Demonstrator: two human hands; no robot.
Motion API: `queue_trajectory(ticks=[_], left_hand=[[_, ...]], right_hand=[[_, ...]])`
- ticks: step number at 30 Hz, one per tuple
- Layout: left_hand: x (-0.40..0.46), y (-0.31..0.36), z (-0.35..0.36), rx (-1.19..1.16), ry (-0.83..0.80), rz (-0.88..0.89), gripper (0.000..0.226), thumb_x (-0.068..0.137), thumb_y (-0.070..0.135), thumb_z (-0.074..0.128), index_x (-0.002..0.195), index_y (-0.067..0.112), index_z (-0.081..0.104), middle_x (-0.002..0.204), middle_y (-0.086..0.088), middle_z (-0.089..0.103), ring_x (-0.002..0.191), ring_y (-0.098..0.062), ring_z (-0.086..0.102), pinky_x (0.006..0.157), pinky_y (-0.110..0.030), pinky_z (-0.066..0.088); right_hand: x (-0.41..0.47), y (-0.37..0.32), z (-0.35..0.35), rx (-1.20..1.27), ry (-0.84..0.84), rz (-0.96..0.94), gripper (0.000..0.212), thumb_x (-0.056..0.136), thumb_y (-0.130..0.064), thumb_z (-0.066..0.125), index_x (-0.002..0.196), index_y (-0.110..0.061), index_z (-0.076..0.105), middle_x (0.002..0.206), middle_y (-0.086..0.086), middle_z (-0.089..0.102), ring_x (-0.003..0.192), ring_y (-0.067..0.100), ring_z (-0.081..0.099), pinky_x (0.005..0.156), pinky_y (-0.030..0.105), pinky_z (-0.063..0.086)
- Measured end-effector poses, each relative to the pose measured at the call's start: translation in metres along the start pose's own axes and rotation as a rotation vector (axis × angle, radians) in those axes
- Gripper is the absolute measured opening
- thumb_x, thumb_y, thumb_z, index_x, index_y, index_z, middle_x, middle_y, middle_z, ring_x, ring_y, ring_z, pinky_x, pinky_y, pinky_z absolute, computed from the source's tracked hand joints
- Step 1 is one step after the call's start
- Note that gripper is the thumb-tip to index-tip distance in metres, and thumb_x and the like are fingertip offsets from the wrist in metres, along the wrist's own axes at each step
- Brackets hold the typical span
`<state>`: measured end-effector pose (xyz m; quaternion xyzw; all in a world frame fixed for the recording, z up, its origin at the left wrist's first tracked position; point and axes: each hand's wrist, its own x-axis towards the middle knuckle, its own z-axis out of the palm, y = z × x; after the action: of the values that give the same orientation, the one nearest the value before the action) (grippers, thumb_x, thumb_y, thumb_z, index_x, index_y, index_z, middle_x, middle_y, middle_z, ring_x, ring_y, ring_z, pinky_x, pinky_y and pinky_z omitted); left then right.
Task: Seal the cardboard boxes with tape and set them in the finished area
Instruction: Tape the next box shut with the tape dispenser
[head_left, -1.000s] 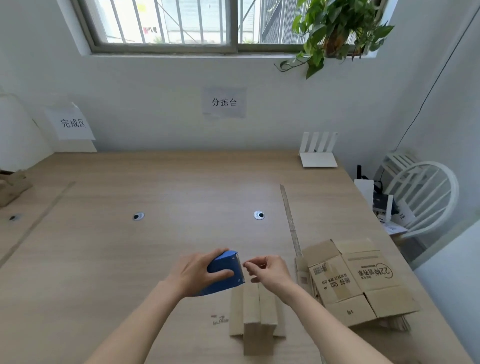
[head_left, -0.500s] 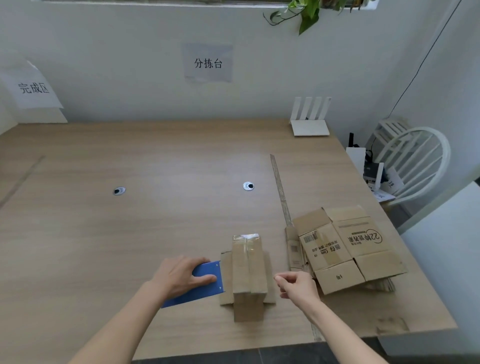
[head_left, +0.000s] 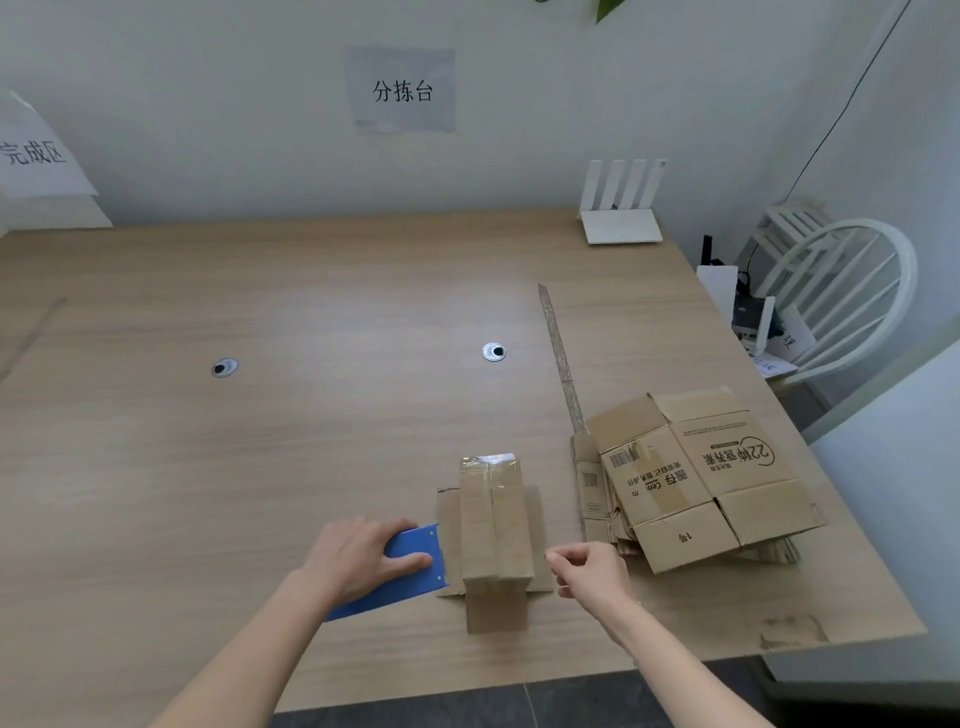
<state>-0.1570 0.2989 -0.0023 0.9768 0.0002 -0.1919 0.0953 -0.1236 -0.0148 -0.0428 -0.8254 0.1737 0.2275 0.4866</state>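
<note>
A small cardboard box stands near the table's front edge, its flaps spread at the sides and clear tape shining across its far end. My left hand grips a blue tape dispenser that lies on the table just left of the box. My right hand hovers just right of the box with its fingers curled; thumb and forefinger are pinched together, and whether they hold tape is too fine to see.
A pile of flattened cardboard boxes lies to the right. A long thin strip runs back from it. A white router stands at the back right, a white chair beyond the table. A sign hangs far left.
My left hand has brought the dispenser down from above the box to the table at its left. My right hand moved from the box's far end to its right side. The view tilted downward.
</note>
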Motion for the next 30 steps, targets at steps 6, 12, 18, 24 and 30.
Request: queue_trajectory(ticks=[6, 12, 18, 24, 30], left_hand=[[0.016, 0.01, 0.031, 0.022, 0.009, -0.047, 0.056, 0.086, 0.079, 0.035, 0.131, 0.048, 0.051, 0.098, 0.011, 0.07, 0.08, -0.015, 0.061, 0.063, -0.031, 0.041], [0.026, 0.012, 0.036, 0.018, 0.0, -0.03, 0.058, 0.086, 0.081, 0.037, 0.133, 0.048, 0.05, 0.103, 0.01, 0.071, 0.087, -0.017, 0.063, 0.067, -0.032, 0.044], [0.027, 0.019, 0.033, 0.018, 0.005, -0.003, 0.06, 0.085, 0.081, 0.037, 0.133, 0.047, 0.05, 0.104, 0.009, 0.072, 0.09, -0.019, 0.065, 0.068, -0.033, 0.043], [0.02, 0.013, 0.03, -0.008, -0.004, -0.012, 0.059, 0.085, 0.08, 0.039, 0.133, 0.048, 0.05, 0.108, 0.01, 0.071, 0.091, -0.018, 0.065, 0.066, -0.033, 0.039], [0.006, -0.001, 0.019, -0.038, -0.008, 0.009, 0.058, 0.085, 0.08, 0.041, 0.133, 0.049, 0.05, 0.111, 0.013, 0.071, 0.094, -0.017, 0.064, 0.074, -0.033, 0.045]], right_hand=[[0.017, 0.019, 0.035, -0.047, 0.001, 0.017, 0.007, 0.092, -0.024, 0.073, 0.096, -0.028, 0.078, 0.098, -0.008, 0.077, 0.086, 0.011, 0.072, 0.087, 0.038, 0.061], [0.028, 0.026, 0.038, -0.105, 0.012, 0.103, 0.091, 0.087, -0.028, 0.079, 0.159, -0.027, 0.024, 0.146, 0.002, 0.05, 0.126, 0.025, 0.056, 0.106, 0.045, 0.049], [0.002, -0.028, 0.06, -0.243, -0.082, -0.326, 0.089, 0.095, -0.057, 0.057, 0.162, -0.03, 0.005, 0.167, -0.013, 0.001, 0.152, 0.006, 0.011, 0.124, 0.04, 0.023], [0.001, -0.025, 0.075, -0.496, -0.174, -0.216, 0.119, 0.082, -0.067, 0.064, 0.147, -0.049, -0.034, 0.167, 0.004, -0.023, 0.155, 0.029, 0.016, 0.117, 0.046, 0.031], [-0.007, -0.038, 0.086, -0.582, -0.039, -0.199, 0.125, 0.074, -0.062, 0.066, 0.152, -0.04, -0.029, 0.169, 0.01, -0.01, 0.144, 0.035, 0.035, 0.11, 0.044, 0.037]])
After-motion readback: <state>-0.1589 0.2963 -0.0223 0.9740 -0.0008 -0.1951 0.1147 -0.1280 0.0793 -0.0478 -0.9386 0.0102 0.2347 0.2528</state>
